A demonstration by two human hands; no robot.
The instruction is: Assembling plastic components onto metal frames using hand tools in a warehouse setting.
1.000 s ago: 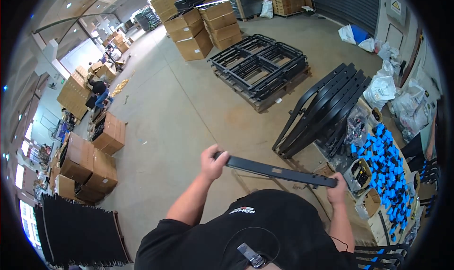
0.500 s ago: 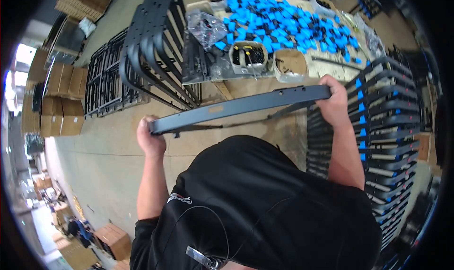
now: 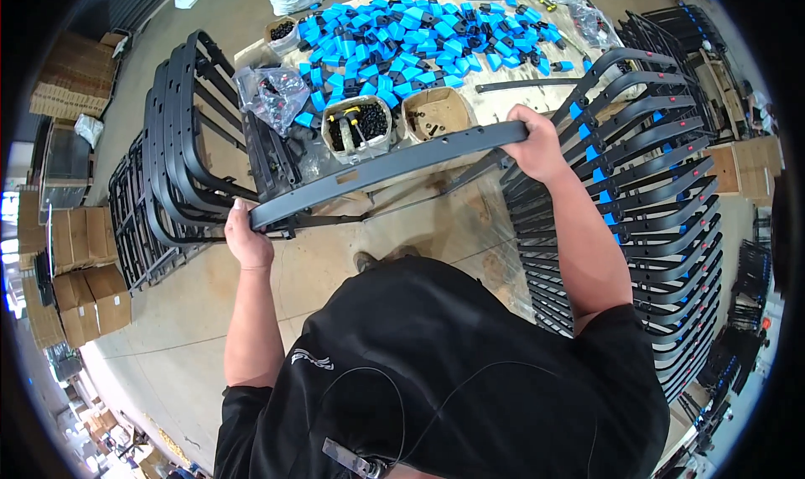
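A black frame hangs raised off the floor between the left hand and the right hand, one at each end. Its broad, smooth, gently bowed top bar slants, the right end farther from the body, with a rectangular slot left of its middle and small holes toward the right; thinner dark rails show beneath.

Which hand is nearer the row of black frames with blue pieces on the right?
Right. The right hand grips the black bar just left of the row of black frames; the left hand grips the bar's opposite end, well across to the left.
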